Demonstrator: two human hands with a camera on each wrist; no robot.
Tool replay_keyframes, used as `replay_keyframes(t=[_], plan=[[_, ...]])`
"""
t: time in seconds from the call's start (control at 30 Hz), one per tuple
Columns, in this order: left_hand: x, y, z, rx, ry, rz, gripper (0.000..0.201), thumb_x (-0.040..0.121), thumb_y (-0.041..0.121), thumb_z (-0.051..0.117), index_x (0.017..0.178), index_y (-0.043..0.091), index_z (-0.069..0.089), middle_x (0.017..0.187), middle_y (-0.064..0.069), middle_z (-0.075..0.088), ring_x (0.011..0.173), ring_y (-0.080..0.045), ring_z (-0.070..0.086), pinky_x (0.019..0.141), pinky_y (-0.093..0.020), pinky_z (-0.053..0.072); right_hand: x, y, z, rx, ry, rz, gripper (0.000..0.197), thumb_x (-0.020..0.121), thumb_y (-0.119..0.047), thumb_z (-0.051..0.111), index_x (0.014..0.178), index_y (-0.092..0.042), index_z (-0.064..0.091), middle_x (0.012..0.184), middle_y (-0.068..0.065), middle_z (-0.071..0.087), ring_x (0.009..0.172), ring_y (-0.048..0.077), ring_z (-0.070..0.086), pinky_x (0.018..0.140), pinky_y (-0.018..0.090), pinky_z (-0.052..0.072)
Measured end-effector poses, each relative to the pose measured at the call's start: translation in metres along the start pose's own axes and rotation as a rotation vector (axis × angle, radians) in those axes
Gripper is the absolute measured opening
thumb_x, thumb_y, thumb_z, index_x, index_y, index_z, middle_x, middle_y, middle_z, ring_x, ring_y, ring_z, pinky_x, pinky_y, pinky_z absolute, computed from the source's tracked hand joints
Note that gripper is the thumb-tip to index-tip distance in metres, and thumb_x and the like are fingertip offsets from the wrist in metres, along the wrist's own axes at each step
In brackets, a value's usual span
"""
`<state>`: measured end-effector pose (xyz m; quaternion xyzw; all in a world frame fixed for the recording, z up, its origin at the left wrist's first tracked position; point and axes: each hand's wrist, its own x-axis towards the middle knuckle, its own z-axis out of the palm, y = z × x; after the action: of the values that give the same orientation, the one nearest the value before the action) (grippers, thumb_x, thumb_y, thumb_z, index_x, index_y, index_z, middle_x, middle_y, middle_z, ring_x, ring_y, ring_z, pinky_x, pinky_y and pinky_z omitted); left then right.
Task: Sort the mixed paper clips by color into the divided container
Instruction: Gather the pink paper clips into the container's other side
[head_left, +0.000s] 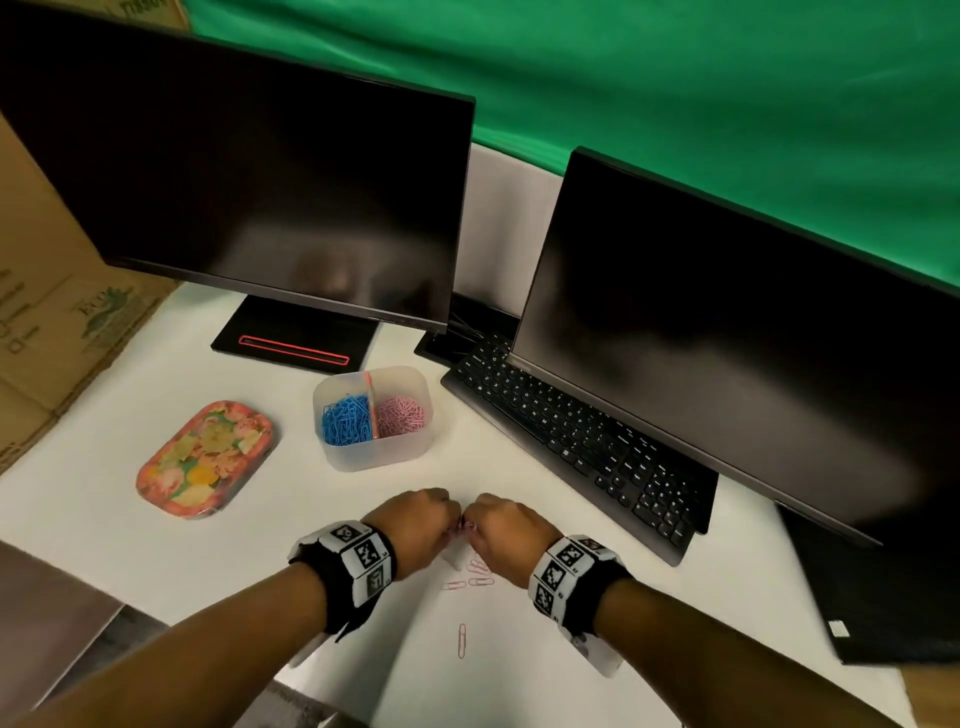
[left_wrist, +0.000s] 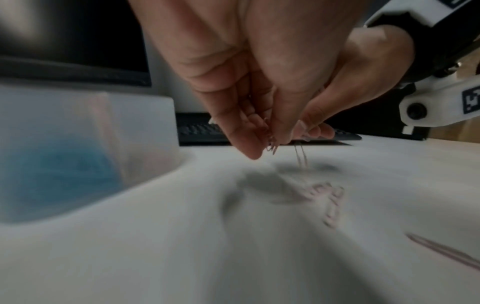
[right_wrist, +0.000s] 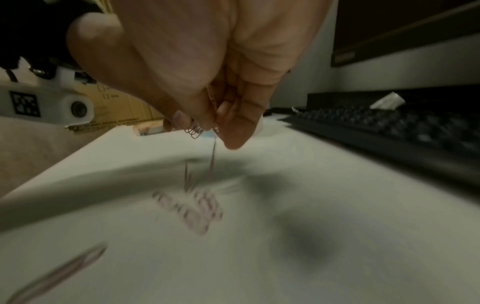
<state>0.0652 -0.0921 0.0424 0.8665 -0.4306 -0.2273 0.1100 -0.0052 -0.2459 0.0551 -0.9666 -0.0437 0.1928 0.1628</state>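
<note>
A translucent divided container (head_left: 358, 460) stands mid-table, with blue clips (head_left: 345, 421) in its left half and pink clips (head_left: 400, 413) in its right half. In front of it my two hands meet fingertip to fingertip, just above the white table. My left hand (head_left: 441, 512) pinches a small bunch of pink clips (left_wrist: 271, 145). My right hand (head_left: 483, 512) pinches pink clips (right_wrist: 194, 130) too, and one clip (right_wrist: 213, 160) dangles below the fingers. Several loose pink clips (head_left: 470, 574) lie under the hands. A single pink clip (head_left: 462, 640) lies nearer to me.
A floral tin (head_left: 205, 460) lies left of the container. A black keyboard (head_left: 576, 441) runs along the right, under a dark monitor (head_left: 727, 322). Another monitor (head_left: 249, 182) stands behind the container. A cardboard box (head_left: 52, 322) borders the far left; the table edge is at lower left.
</note>
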Motion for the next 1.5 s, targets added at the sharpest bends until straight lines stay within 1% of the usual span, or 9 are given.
replay_keyframes(t=[0.33, 0.63, 0.87, 1.03, 1.17, 1.23, 1.33, 1.43, 1.5], plan=[[0.024, -0.053, -0.119, 0.068, 0.189, -0.130, 0.024, 0.091, 0.036, 0.055, 0.102, 0.019, 0.068, 0.103, -0.004, 0.065, 0.097, -0.024, 0.060, 0.080, -0.029, 0.046, 0.094, -0.036, -0.097, -0.031, 0.160, -0.012, 0.024, 0.095, -0.019, 0.048, 0.112, -0.010, 0.061, 0.115, 0.013, 0.059, 0.106, 0.032, 0.059, 0.089, 0.037, 0.051], [0.043, -0.066, -0.118, 0.050, 0.088, -0.343, 0.024, 0.089, 0.025, 0.056, 0.108, 0.017, 0.068, 0.106, -0.008, 0.069, 0.097, -0.028, 0.064, 0.081, -0.029, 0.049, 0.140, -0.047, -0.086, 0.077, 0.088, 0.155, 0.023, 0.088, -0.012, 0.054, 0.108, -0.015, 0.065, 0.106, 0.010, 0.066, 0.084, 0.027, 0.061, 0.072, 0.029, 0.051], [0.026, -0.061, -0.102, 0.041, 0.179, -0.318, 0.026, 0.087, 0.023, 0.053, 0.109, 0.021, 0.065, 0.114, -0.007, 0.063, 0.101, -0.029, 0.060, 0.084, -0.034, 0.050, 0.084, -0.008, -0.053, 0.171, 0.216, 0.145, 0.034, 0.093, -0.010, 0.044, 0.122, -0.023, 0.059, 0.119, 0.004, 0.063, 0.098, 0.024, 0.065, 0.087, 0.034, 0.056], [0.005, -0.046, -0.051, 0.019, 0.069, -0.164, 0.020, 0.087, 0.023, 0.052, 0.100, 0.026, 0.066, 0.109, 0.002, 0.066, 0.098, -0.021, 0.062, 0.080, -0.029, 0.050, 0.020, 0.021, 0.030, 0.003, -0.030, -0.013, 0.052, 0.098, -0.022, 0.042, 0.148, -0.017, 0.032, 0.159, -0.003, 0.022, 0.146, 0.013, 0.021, 0.119, 0.024, 0.017], [-0.005, -0.031, -0.012, 0.032, -0.050, -0.143, 0.021, 0.086, 0.022, 0.052, 0.102, 0.026, 0.065, 0.111, 0.003, 0.063, 0.103, -0.020, 0.059, 0.078, -0.026, 0.042, -0.012, 0.025, 0.068, -0.042, -0.051, -0.235, 0.049, 0.078, -0.022, 0.072, 0.126, -0.018, 0.060, 0.141, 0.000, 0.053, 0.130, 0.013, 0.051, 0.106, 0.026, 0.043], [-0.009, -0.025, 0.003, 0.030, -0.108, -0.137, 0.023, 0.085, 0.022, 0.052, 0.106, 0.025, 0.063, 0.114, 0.003, 0.062, 0.104, -0.020, 0.058, 0.080, -0.027, 0.042, -0.021, 0.030, 0.083, -0.075, -0.082, -0.337, 0.052, 0.080, -0.016, 0.069, 0.129, -0.019, 0.053, 0.141, 0.000, 0.052, 0.131, 0.014, 0.049, 0.113, 0.019, 0.031], [-0.016, -0.016, 0.023, 0.003, -0.193, -0.124, 0.033, 0.085, 0.027, 0.056, 0.118, 0.024, 0.056, 0.120, 0.002, 0.056, 0.109, -0.021, 0.056, 0.085, -0.028, 0.043, -0.037, 0.031, 0.070, 0.058, -0.048, -0.220, 0.055, 0.095, -0.009, 0.045, 0.147, -0.020, 0.033, 0.157, -0.004, 0.028, 0.143, 0.014, 0.030, 0.119, 0.026, 0.023], [-0.020, -0.007, 0.039, -0.003, -0.246, -0.116, 0.043, 0.080, 0.034, 0.063, 0.121, 0.023, 0.051, 0.121, 0.001, 0.051, 0.108, -0.023, 0.055, 0.087, -0.030, 0.044, -0.048, 0.037, 0.051, 0.133, 0.048, -0.042, 0.059, 0.095, -0.021, 0.048, 0.150, -0.020, 0.028, 0.153, -0.003, 0.029, 0.141, 0.015, 0.028, 0.118, 0.027, 0.025], [-0.020, 0.000, 0.047, -0.001, -0.246, -0.108, 0.042, 0.078, 0.039, 0.064, 0.115, 0.023, 0.052, 0.118, 0.001, 0.052, 0.104, -0.023, 0.057, 0.085, -0.030, 0.045, -0.050, 0.038, 0.047, 0.065, -0.032, -0.006, 0.066, 0.094, -0.031, 0.053, 0.151, -0.019, 0.023, 0.151, 0.000, 0.027, 0.140, 0.019, 0.026, 0.118, 0.031, 0.024]])
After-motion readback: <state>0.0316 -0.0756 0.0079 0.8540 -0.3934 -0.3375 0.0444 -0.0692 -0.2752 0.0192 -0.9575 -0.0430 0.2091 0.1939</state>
